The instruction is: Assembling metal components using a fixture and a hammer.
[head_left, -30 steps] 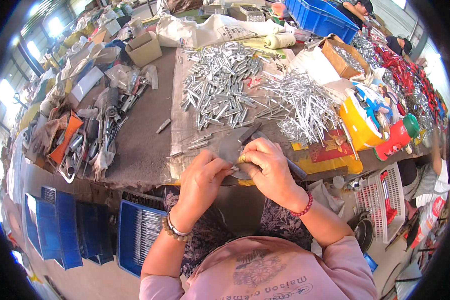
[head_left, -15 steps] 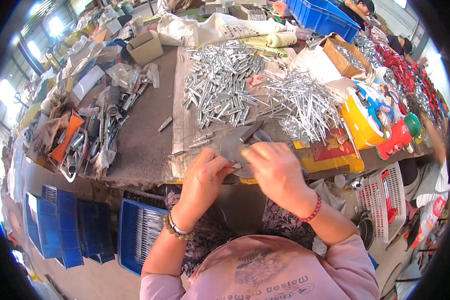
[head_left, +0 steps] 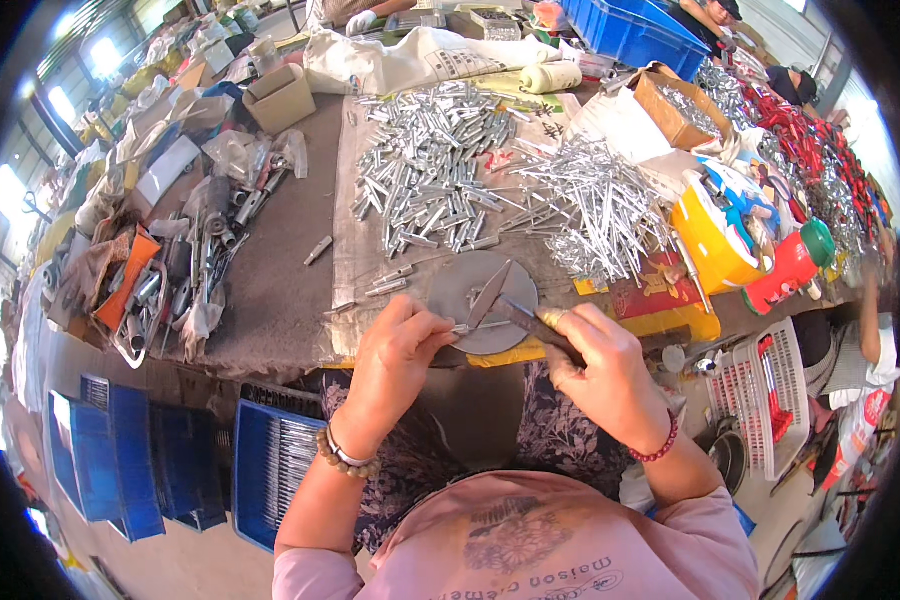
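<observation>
My left hand [head_left: 398, 348] pinches a small silver metal rod [head_left: 461, 328] by its end. The rod's far end lies over a round grey metal disc [head_left: 448, 283] near the table's front edge. In my right hand [head_left: 610, 368] is the dark handle of a hammer [head_left: 489, 294], whose narrow pointed head is over the disc, close to the rod. Beyond the disc lies a heap of short silver metal tubes [head_left: 425, 165]. To its right is a heap of long thin silver rods [head_left: 610, 205]. A few loose tubes [head_left: 391, 280] rest left of the disc.
Mixed metal parts and bags, with an orange piece [head_left: 128, 280], crowd the table's left. At the right stand a yellow container [head_left: 708, 245] and a red and green bottle [head_left: 785, 270]. Blue crates [head_left: 255, 480] stand below left, a white basket [head_left: 785, 400] below right. People work at the far side.
My right hand has moved right and back from the left hand, so the hammer and disc show clearly. The left hand keeps its pinch. A gloved hand has appeared at the far edge.
</observation>
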